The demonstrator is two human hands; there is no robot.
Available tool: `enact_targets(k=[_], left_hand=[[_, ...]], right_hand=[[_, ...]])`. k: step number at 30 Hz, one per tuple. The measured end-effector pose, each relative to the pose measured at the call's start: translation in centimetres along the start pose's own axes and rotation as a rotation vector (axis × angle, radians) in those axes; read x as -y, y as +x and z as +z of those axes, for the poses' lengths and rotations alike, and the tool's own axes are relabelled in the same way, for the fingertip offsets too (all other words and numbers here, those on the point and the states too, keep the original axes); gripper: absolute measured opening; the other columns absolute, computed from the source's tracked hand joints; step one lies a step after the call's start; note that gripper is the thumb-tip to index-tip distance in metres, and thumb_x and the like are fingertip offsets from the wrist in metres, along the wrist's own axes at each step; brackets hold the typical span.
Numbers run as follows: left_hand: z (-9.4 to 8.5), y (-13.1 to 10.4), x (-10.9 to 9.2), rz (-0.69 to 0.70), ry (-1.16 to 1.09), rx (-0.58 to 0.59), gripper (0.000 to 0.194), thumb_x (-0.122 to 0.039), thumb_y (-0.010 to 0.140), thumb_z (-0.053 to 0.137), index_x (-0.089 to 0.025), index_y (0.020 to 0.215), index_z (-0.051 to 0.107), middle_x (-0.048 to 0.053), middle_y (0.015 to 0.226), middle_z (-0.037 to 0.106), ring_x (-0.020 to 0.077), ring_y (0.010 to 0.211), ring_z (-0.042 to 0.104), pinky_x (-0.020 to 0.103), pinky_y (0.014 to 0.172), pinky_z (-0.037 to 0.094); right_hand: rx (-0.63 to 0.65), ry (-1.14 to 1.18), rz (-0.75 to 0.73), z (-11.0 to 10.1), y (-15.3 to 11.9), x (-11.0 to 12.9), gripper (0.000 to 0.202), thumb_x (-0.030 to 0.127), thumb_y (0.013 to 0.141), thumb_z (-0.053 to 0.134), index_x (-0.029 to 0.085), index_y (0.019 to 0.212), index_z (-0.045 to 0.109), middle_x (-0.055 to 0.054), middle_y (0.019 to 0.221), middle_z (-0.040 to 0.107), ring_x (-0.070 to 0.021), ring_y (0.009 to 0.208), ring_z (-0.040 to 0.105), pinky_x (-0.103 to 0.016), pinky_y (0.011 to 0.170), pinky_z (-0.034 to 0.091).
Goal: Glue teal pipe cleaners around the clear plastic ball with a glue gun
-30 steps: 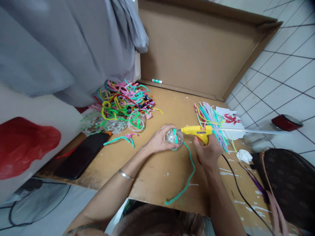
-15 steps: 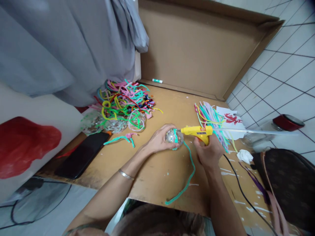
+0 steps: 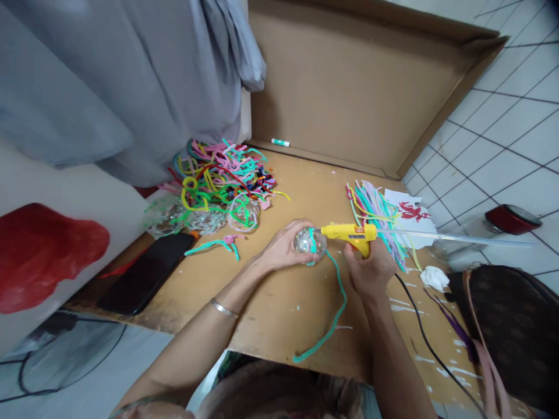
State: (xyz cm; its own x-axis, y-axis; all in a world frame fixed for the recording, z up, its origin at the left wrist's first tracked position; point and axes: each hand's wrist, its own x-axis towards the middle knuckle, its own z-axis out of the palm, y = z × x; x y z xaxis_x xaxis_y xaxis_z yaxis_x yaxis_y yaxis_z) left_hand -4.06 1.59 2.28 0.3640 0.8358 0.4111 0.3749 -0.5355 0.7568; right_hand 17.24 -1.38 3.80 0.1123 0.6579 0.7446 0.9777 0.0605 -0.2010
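My left hand [image 3: 288,244] is closed around a clear, round plastic ball [image 3: 303,243] held just above the table. A teal pipe cleaner [image 3: 342,291] is partly stuck over the ball, and its loose end trails in a curve toward the table's near edge. In my right hand [image 3: 371,267] is a yellow hot glue gun [image 3: 349,232], its fingers wrapped round the handle. The gun's nozzle points left and meets the right side of the ball, beside the teal strip. A long clear glue stick [image 3: 454,237] juts from the back of the gun.
A tangled heap of coloured pipe cleaners [image 3: 227,171] lies back left, with clear balls [image 3: 203,221] before it. A black phone [image 3: 148,273] rests at the left edge. To the right are straight pipe cleaners [image 3: 379,218], a jar [image 3: 467,233], a brown bag [image 3: 515,331] and a black cord [image 3: 425,334].
Almost nothing differs. Both hands, the ball and the glue gun keep their places; the view has shifted very slightly.
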Motion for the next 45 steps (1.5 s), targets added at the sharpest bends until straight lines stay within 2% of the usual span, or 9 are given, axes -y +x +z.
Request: enact_targets(k=[11,17,25,36,40,45], left_hand=[[0.19,0.05,0.28,0.021,-0.018,-0.018,0.065,-0.040,0.065,0.078,-0.020,0.120,0.050,0.011,0.127,0.056,0.0262,0.118,0.055,0.041,0.103,0.042],[0.16,0.06,0.34,0.012,-0.023,-0.019,0.064,-0.038,0.065,0.078,-0.019,0.120,0.050,0.012,0.126,0.056,0.0265,0.118,0.055,0.042,0.103,0.043],[0.16,0.02,0.17,0.007,-0.025,-0.015,0.065,-0.038,0.065,0.078,-0.020,0.121,0.050,0.012,0.127,0.056,0.0266,0.119,0.055,0.042,0.104,0.042],[0.05,0.10,0.01,-0.004,-0.018,-0.013,0.066,-0.041,0.064,0.078,-0.018,0.120,0.051,0.012,0.125,0.057,0.0271,0.117,0.056,0.042,0.102,0.044],[0.06,0.08,0.09,0.005,-0.023,-0.013,0.065,-0.038,0.065,0.078,-0.018,0.120,0.051,0.012,0.126,0.057,0.0259,0.118,0.056,0.041,0.103,0.043],[0.10,0.05,0.20,0.004,-0.027,-0.018,0.065,-0.038,0.065,0.077,-0.018,0.120,0.050,0.012,0.126,0.057,0.0262,0.118,0.055,0.041,0.103,0.043]], right_hand=[[-0.036,-0.003,-0.043,0.06,0.01,-0.06,0.017,0.037,0.077,0.055,0.021,0.080,0.053,-0.001,0.063,0.055,-0.0170,0.059,0.050,-0.028,0.056,0.032],[-0.119,-0.007,-0.108,0.22,0.01,-0.27,0.016,0.035,0.077,0.058,0.020,0.081,0.054,-0.002,0.065,0.058,-0.0171,0.059,0.051,-0.028,0.055,0.030],[-0.119,0.000,-0.098,0.33,-0.01,-0.19,0.015,0.035,0.077,0.057,0.021,0.081,0.053,-0.002,0.065,0.058,-0.0172,0.059,0.050,-0.028,0.055,0.031],[-0.195,-0.027,-0.226,0.06,0.31,-0.63,0.014,0.032,0.076,0.060,0.020,0.079,0.055,0.000,0.061,0.059,-0.0153,0.054,0.052,-0.026,0.053,0.034],[-0.201,-0.050,-0.222,0.10,0.24,-0.39,0.014,0.032,0.076,0.060,0.019,0.081,0.055,-0.001,0.061,0.059,-0.0158,0.054,0.052,-0.027,0.053,0.034],[-0.153,-0.038,-0.150,0.38,-0.01,-0.40,0.015,0.034,0.076,0.059,0.020,0.078,0.053,-0.001,0.061,0.056,-0.0161,0.056,0.050,-0.027,0.054,0.032]])
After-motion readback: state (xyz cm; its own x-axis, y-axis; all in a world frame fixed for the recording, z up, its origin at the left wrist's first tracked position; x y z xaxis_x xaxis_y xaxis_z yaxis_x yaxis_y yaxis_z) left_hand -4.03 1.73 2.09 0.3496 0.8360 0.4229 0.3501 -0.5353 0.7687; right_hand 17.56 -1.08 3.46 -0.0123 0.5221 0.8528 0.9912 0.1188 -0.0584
